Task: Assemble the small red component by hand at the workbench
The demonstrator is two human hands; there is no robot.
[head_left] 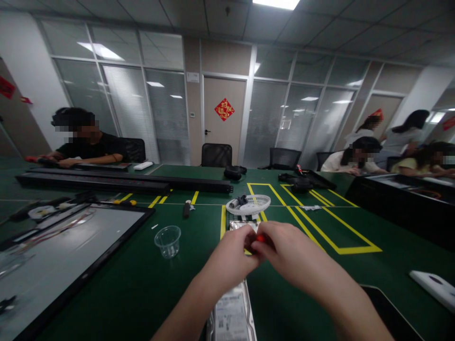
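Note:
My left hand (pixel 237 250) and my right hand (pixel 286 246) meet above the green table, fingers bent and fingertips nearly touching. Between the right thumb and fingers shows a small red object (pixel 261 238); most of it is covered, so its kind is unclear. The left fingers are pinched, and what they hold is hidden. Under my wrists lies a hard drive (pixel 232 312) with a white label, its far part covered by my hands. Just beyond my fingers a shiny metal piece (pixel 241 225) shows in part.
A white plastic basket (pixel 249 204) with dark parts stands ahead. To the left are a clear plastic cup (pixel 168 241) and a large framed panel (pixel 81 241). A phone (pixel 433 286) and a dark tablet-like slab (pixel 387 310) lie right. Other people sit around the table.

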